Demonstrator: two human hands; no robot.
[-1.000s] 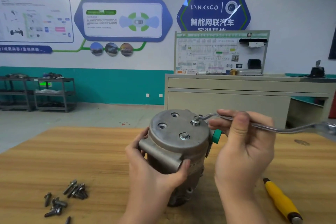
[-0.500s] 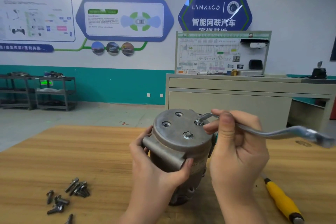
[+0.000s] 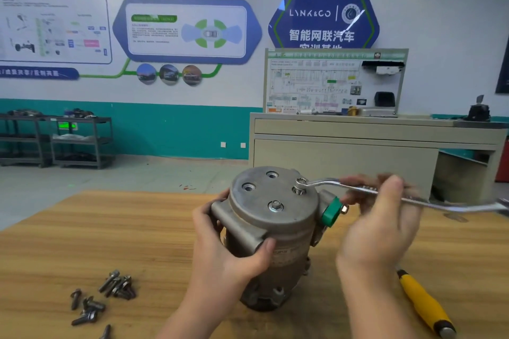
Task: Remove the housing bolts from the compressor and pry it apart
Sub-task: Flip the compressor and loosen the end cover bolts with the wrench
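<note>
We see the compressor (image 3: 271,231) at table (image 3: 82,242) centre, loose bolts (image 3: 102,297) at eight o'clock, screwdriver (image 3: 424,304) at four o'clock.

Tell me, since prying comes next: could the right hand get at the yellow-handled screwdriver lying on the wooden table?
Probably yes: the yellow-handled screwdriver lies uncovered just beside the right hand, but the silver ring wrench occupies it.

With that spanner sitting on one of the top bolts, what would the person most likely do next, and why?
Probably swing the wrench another turn. Its ring end sits on a bolt not yet out, the right hand is on the handle, and the left hand steadies the compressor. Another bolt remains; two holes are empty.
</note>
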